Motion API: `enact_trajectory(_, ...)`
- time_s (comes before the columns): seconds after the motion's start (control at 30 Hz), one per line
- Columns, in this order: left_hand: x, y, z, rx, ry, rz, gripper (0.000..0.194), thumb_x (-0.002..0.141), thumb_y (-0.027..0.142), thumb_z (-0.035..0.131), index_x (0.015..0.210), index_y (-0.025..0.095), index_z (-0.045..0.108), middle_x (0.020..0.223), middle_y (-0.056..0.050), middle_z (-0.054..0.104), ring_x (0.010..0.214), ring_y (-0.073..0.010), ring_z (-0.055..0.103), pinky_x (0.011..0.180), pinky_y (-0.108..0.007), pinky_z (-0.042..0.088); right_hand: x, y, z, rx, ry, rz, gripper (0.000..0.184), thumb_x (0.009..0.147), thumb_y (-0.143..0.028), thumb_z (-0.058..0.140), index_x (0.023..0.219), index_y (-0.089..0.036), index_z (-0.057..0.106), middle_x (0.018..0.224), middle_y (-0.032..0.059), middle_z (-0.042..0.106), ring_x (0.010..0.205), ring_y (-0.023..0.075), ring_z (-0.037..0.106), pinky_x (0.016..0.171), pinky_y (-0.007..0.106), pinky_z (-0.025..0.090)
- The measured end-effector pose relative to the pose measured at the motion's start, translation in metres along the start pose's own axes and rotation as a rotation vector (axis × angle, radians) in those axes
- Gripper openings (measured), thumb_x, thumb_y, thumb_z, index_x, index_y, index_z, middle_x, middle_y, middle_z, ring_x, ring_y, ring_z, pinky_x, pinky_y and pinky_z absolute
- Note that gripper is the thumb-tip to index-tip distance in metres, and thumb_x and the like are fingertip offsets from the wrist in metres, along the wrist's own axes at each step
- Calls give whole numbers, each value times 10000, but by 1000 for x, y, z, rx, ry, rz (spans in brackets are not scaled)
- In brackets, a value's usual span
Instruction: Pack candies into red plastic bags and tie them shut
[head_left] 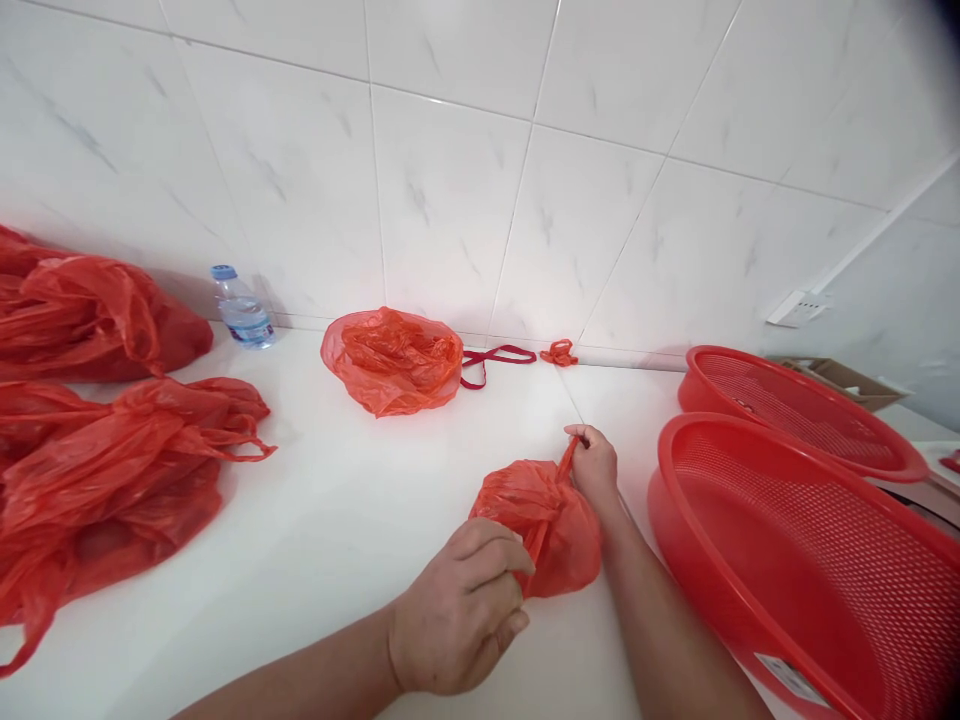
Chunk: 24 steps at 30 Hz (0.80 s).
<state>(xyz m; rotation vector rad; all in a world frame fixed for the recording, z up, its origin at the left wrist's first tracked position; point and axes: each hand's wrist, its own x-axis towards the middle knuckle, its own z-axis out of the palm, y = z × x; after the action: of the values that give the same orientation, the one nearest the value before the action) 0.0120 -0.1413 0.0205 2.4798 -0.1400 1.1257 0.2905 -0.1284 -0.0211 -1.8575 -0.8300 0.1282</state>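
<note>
My left hand [461, 610] and right hand [596, 465] hold the red bag [570, 555] in closed fingers [493, 562]; it lies on the desk [337, 500], apart from the back edge [630, 367]. Near this edge stands a bottle [246, 315].

translucent red plastic bag [566, 540], crumpled and rounded, one twisted end outstretched, on the white table [352, 500]

The left hand [461, 605] is hiding part of a red plastic bag [566, 550]; frame edges are cropping two bulkier bags [112, 315] [142, 470] and a red mesh basket [675, 535], its label [791, 678] looking illegible.
</note>
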Motion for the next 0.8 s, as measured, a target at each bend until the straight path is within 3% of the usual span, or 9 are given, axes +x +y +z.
enact_trajectory(0.23, -5, -4, -1, 73, 81, 7, 44, 851, 140, 458, 822, 160, 485, 990, -126, 582, 1024, -235, 509, 886, -423, 453, 3, 5, 0, -67, -32, -12, 331, 714, -294, 422, 934, -187, 645, 905, 64, 666, 804, 206, 590, 705, 322, 438)
enact_trajectory(0.3, -7, -7, 0, 127, 99, 3, 74, 879, 226, 475, 891, 156, 493, 1076, -159, 570, 1089, -257, 496, 920, -453, 434, 1, 3, -1, -81, -66, -25, 323, 731, -329, 440, 944, -192, 640, 941, 64, 659, 847, 208, 588, 735, 327, 439)
enact_trajectory(0.43, -8, -15, 6, 281, 62, -57, 641, 780, 556, 569, 1232, 138, 389, 1331, -249, 416, 1273, -349, 355, 991, -553, 343, -10, -9, 6, -95, -162, -62, 281, 728, -352, 486, 905, -209, 652, 970, 57, 639, 883, 209, 581, 791, 350, 435)
enact_trajectory(0.5, -6, -18, 9, 343, 4, -123, 828, 687, 596, 642, 1316, 155, 332, 1395, -254, 343, 1309, -395, 288, 991, -594, 312, -20, -17, 15, -77, -265, -117, 254, 717, -358, 520, 870, -216, 666, 970, 57, 636, 899, 214, 580, 816, 359, 435)
enact_trajectory(0.57, -5, -19, 11, 361, -53, -193, 888, 621, 554, 701, 1338, 179, 334, 1431, -235, 303, 1312, -417, 274, 984, -598, 313, -31, -25, 26, -9, -444, -214, 232, 708, -359, 549, 843, -221, 679, 948, 57, 643, 912, 221, 582, 845, 367, 438)
enact_trajectory(0.67, -5, -22, 11, 316, -109, -275, 755, 673, 436, 672, 1329, 212, 374, 1371, -171, 428, 1211, -336, 445, 952, -489, 394, -46, -36, 37, 127, -699, -284, 222, 691, -359, 596, 840, -221, 685, 922, 61, 655, 902, 235, 596, 847, 373, 456)
enact_trajectory(0.73, -7, -25, 10, 293, -125, -318, 569, 736, 327, 609, 1270, 222, 443, 1178, -109, 596, 1013, -255, 584, 847, -397, 464, -54, -42, 37, 159, -731, -218, 283, 716, -383, 597, 939, -221, 662, 990, 61, 650, 924, 236, 598, 826, 361, 472)
enact_trajectory(0.8, -10, -29, 5, 301, -118, -354, 446, 739, 211, 559, 1182, 208, 510, 987, -64, 663, 826, -208, 622, 733, -343, 485, -58, -47, 32, 138, -700, -108, 351, 762, -429, 565, 1044, -226, 613, 1049, 58, 637, 927, 226, 601, 784, 342, 489)
